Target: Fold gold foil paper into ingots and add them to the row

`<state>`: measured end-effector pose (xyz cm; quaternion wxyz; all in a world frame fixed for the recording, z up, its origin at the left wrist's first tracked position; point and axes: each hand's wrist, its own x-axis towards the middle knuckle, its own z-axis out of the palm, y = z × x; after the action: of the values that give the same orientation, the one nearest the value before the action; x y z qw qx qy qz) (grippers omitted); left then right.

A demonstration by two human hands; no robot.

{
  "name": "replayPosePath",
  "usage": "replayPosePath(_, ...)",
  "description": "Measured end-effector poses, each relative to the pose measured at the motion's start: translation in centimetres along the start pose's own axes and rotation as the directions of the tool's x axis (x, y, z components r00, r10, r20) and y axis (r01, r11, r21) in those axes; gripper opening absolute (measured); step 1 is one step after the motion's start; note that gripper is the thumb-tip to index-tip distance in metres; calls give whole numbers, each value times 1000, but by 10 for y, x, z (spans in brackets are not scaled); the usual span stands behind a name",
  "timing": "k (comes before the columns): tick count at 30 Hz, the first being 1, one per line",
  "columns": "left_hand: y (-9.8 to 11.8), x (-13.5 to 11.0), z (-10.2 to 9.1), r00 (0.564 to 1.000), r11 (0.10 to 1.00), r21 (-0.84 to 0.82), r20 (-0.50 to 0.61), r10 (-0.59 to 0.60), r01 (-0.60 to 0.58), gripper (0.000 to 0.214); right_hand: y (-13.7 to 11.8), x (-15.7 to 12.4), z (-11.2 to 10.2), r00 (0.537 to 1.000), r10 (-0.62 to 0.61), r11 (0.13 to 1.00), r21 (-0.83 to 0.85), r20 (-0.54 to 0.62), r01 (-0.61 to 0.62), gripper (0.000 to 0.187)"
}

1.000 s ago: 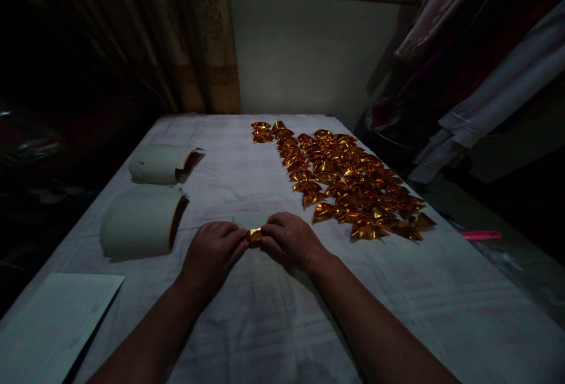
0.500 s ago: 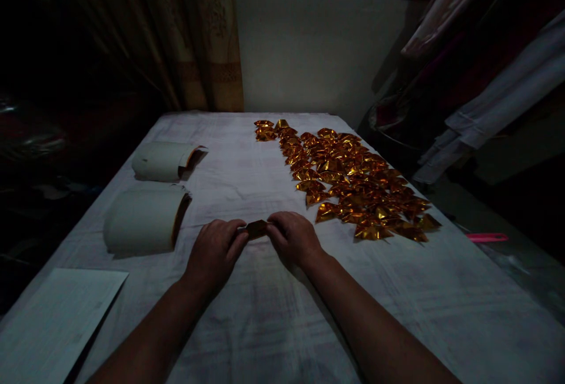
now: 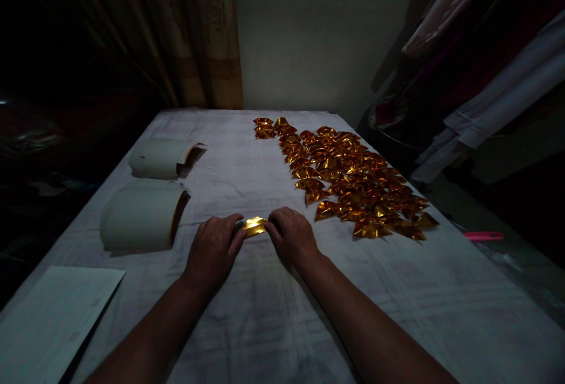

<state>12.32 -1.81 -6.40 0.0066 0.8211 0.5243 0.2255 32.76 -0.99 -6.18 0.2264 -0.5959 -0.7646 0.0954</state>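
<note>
Between my two hands is a small folded piece of gold foil paper [image 3: 255, 227], its upper face shining brightly. My left hand [image 3: 215, 244] pinches its left end between thumb and fingers. At the other end, the thumb and curled fingers of my right hand [image 3: 291, 236] grip it. Both hands are low over the middle of the cloth-covered table [image 3: 247, 313]. To the right of my right hand lies a spread of folded gold foil pieces [image 3: 348, 172], pointed at their ends, several of them overlapping.
Two curved stacks of pale-backed paper [image 3: 139, 217] lie on the left side, one behind the other. A flat pale sheet or pad [image 3: 57, 313] is at the near left corner. Beyond the right edge are a pink handle [image 3: 483, 236] and hanging clothes [image 3: 498, 96]. A curtain [image 3: 203, 37] hangs behind.
The foil piece between my hands has gone from dark to bright gold, as its face has tilted to catch the light. Both hands keep their hold, and the view has shifted slightly.
</note>
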Motion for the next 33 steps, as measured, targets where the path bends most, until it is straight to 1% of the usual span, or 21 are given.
replayPosePath(4,1,1,-2,1000,1000,-22,18,-17,17,21,-1,-1,1,1000,-9,1000,-8,-13,9,7)
replayPosePath(6,3,2,-5,998,999,-29,50,-42,44,16,-1,-2,2,1000,-15,1000,-13,-20,15,8)
replayPosePath(10,8,4,-10,992,996,-39,106,-74,78,15,-1,-3,2,1000,-23,999,-35,-15,22,15)
replayPosePath(12,9,4,-11,990,995,-43,112,-87,92,14,-3,-4,0,998,-58,997,-46,-17,57,17)
replayPosePath(13,10,4,-11,990,994,-43,111,-91,97,13,-4,-5,0,995,-98,994,-47,-8,97,19)
replayPosePath(14,10,4,-10,990,994,-41,107,-93,98,14,-6,-6,-1,989,-149,988,-46,17,150,24)
replayPosePath(16,9,3,-9,991,995,-39,97,-88,93,14,-11,-10,-2,962,-250,966,-33,110,255,39)
replayPosePath(18,8,3,-7,992,996,-38,96,-81,85,15,-16,-14,-3,929,-293,952,-20,227,305,50)
replayPosePath(20,8,2,-6,992,996,-35,96,-79,82,14,-20,-17,-5,910,-279,954,-21,306,299,57)
replayPosePath(22,7,2,-5,993,996,-36,94,-77,81,14,-22,-18,-6,905,-249,960,-33,345,277,63)
replayPosePath(26,5,2,-6,993,997,-36,99,-71,74,15,-20,-21,-11,916,-142,978,-87,375,187,69)
replayPosePath(29,6,1,-7,995,998,-19,89,-52,53,16,-15,-23,-13,929,-67,985,-126,364,120,70)
replayPosePath(31,8,1,-8,998,1000,-9,60,5,-4,18,-13,-24,-13,936,-49,985,-139,349,104,70)
replayPosePath(33,11,-1,-8,992,994,-5,58,109,-109,26,-11,-25,-12,940,-53,984,-140,336,106,70)
